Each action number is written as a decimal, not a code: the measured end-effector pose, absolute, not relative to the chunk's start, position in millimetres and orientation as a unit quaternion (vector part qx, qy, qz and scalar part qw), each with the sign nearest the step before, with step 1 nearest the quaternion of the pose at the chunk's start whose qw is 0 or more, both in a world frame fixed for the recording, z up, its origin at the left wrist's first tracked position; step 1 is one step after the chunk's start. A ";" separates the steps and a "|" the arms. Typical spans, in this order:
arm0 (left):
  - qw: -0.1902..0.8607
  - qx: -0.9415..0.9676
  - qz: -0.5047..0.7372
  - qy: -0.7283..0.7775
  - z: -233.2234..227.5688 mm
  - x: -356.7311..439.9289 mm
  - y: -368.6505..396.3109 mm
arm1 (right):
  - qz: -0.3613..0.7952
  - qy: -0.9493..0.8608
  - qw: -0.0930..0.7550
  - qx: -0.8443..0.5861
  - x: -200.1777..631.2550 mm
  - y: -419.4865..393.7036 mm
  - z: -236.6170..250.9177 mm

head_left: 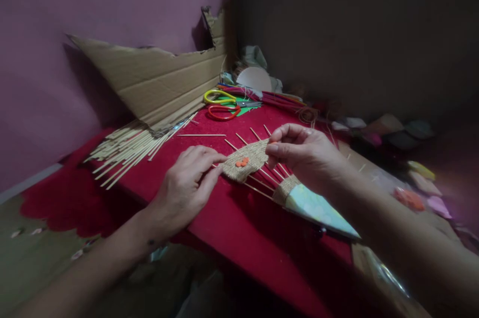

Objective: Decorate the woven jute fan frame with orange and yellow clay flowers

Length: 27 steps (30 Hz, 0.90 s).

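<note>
Left hand (187, 185), right hand (305, 151) seemingly pinching woven fan (249, 159).

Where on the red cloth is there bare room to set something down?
Bare cloth lies near the front edge, below the left hand and the woven fan piece. A narrower strip runs between the stick pile and that hand. Crowded: the back, with the scissors and cardboard, and the right side, strewn with scraps.
</note>
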State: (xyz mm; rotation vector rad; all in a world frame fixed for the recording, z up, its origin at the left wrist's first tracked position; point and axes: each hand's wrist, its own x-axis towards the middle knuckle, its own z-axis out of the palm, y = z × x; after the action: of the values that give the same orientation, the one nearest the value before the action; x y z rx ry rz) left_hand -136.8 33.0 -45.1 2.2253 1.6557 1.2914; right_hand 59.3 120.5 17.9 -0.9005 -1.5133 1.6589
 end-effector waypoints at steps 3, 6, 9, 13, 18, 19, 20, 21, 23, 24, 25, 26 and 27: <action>0.035 0.740 0.402 0.537 -48.0 -137.9 32.5 | 0.658 -0.584 0.331 -0.341 54.1 124.4 17.4; 0.022 0.750 0.376 0.544 -51.9 -138.7 31.3 | 0.654 -0.600 0.303 -0.346 50.2 129.1 16.7; 0.024 0.754 0.363 0.547 -54.5 -139.1 28.8 | 0.607 -0.632 0.311 -0.368 47.4 135.5 13.9; 0.065 0.746 0.367 0.552 -53.9 -139.6 26.3 | 0.588 -0.642 0.298 -0.392 43.0 144.7 7.6; 0.086 0.739 0.382 0.548 -53.5 -140.5 27.0 | 0.542 -0.673 0.281 -0.417 33.5 149.5 -0.2; 0.087 0.738 0.385 0.547 -53.8 -140.6 27.2 | 0.519 -0.697 0.267 -0.417 31.7 149.2 -1.5; 0.088 0.738 0.386 0.547 -54.0 -140.7 27.3 | 0.487 -0.728 0.245 -0.415 30.1 148.6 -2.8; 0.089 0.737 0.387 0.547 -54.2 -140.7 27.3 | 0.445 -0.764 0.223 -0.411 28.9 148.1 -4.2; 0.090 0.735 0.388 0.549 -54.2 -140.8 26.8 | 0.354 -0.830 0.189 -0.388 27.2 147.3 -7.4; 0.091 0.733 0.390 0.550 -54.0 -140.8 26.5 | 0.316 -0.855 0.181 -0.369 26.7 147.3 -9.4; 0.093 0.732 0.389 0.551 -53.8 -140.7 26.1 | 0.288 -0.874 0.174 -0.350 26.4 147.7 -11.5; 0.094 0.731 0.389 0.552 -53.5 -140.6 25.7 | 0.269 -0.887 0.170 -0.334 26.3 148.2 -13.8; 0.095 0.730 0.390 0.553 -53.3 -140.5 25.3 | 0.258 -0.896 0.165 -0.322 26.3 149.0 -16.0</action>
State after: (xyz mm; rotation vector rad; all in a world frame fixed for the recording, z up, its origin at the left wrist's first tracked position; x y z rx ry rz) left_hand -140.5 25.3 -53.3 2.1651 1.6388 1.1561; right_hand 26.3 149.0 -16.0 -0.9176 -2.5531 0.7358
